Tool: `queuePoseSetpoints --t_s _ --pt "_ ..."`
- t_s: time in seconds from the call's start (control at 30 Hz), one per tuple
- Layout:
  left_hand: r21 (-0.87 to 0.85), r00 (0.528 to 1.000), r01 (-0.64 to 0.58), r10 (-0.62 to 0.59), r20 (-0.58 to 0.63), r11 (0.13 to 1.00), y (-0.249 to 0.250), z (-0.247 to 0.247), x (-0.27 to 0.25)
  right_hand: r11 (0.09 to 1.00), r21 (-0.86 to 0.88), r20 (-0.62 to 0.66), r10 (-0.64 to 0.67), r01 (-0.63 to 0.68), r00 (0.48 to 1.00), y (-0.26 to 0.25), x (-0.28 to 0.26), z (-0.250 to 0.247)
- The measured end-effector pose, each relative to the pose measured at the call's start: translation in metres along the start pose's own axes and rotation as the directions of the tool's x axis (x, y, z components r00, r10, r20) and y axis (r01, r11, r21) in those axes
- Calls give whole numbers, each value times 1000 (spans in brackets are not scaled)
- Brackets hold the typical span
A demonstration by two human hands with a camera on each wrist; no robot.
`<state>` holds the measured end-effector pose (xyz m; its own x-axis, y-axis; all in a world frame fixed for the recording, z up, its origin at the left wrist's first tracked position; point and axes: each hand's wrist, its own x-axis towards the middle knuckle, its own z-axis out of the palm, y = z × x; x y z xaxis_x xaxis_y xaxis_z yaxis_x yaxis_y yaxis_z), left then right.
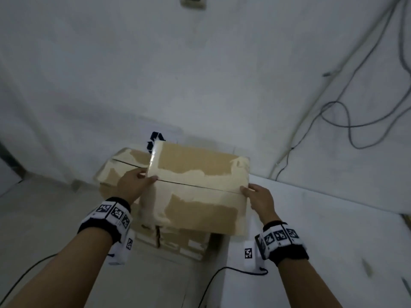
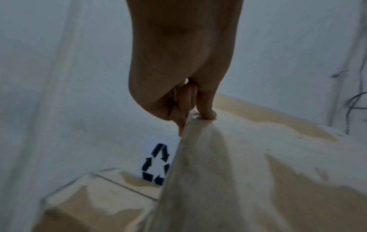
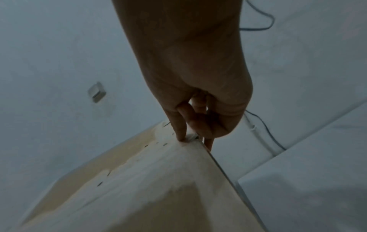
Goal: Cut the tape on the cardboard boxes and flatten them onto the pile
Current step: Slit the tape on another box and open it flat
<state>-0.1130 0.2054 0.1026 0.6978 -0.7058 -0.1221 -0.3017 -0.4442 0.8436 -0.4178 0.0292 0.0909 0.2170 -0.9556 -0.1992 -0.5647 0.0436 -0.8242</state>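
Observation:
A brown cardboard box (image 1: 195, 187) with torn pale patches and a seam across its top is held up at the centre of the head view. My left hand (image 1: 135, 183) grips its left edge, thumb on top at the seam. My right hand (image 1: 258, 195) grips its right edge the same way. In the left wrist view the left hand (image 2: 188, 113) pinches the box edge (image 2: 218, 172). In the right wrist view the right hand (image 3: 196, 133) pinches the box corner (image 3: 158, 180). A second box (image 1: 120, 170) stands behind on the left. Below lies a pile of flat cardboard (image 1: 178, 243).
A white card with a black recycling symbol (image 1: 155, 140) leans on the wall behind the boxes. Loose cables (image 1: 347, 112) hang down the white wall at the right. A white table top (image 1: 333, 230) fills the right side. A wall switch (image 1: 193, 1) sits high up.

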Motion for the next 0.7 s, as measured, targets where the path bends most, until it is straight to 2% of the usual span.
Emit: queuePoseSetpoints --t_s 0.07,0.13,0.2,0.23,0.3,0.37,0.43,0.47,0.53,0.57,0.67,0.7 --pt "46 1000 -30 29 5 998 24 20 3 978 196 -18 71 -66 997 5 -9 -20" --pt "21 998 -17 15 67 1000 42 48 5 888 436 49 135 -143 990 14 -23 -41" --pt "-73 988 8 4 155 997 62 78 -1 794 584 74 154 -168 985 28 -41 -65" --pt "-191 980 37 2 201 981 75 93 -7 762 627 58 160 -160 985 34 -52 -78" --pt "-405 940 181 -36 340 896 101 119 -19 710 694 -13 174 -116 985 52 -67 -103" --pt "-432 854 316 -55 517 845 126 145 -31 689 723 -105 184 -53 977 68 -81 -127" --pt "-425 783 400 -62 619 812 148 169 -45 621 784 -184 230 2 956 84 -89 -150" --pt "-439 773 431 -72 630 789 154 188 -48 565 824 -213 267 26 940 93 -92 -163" --pt "-489 801 442 -85 592 752 164 223 -60 483 873 -243 330 58 912 111 -97 -185" --pt "-513 800 451 -75 596 730 168 238 -68 445 892 -254 352 78 901 122 -98 -194" --pt "-607 740 443 113 663 660 174 275 -98 273 952 -250 419 141 873 160 -85 -215" --pt "-622 724 442 151 672 646 172 285 -104 274 950 -259 432 148 864 174 -80 -221"
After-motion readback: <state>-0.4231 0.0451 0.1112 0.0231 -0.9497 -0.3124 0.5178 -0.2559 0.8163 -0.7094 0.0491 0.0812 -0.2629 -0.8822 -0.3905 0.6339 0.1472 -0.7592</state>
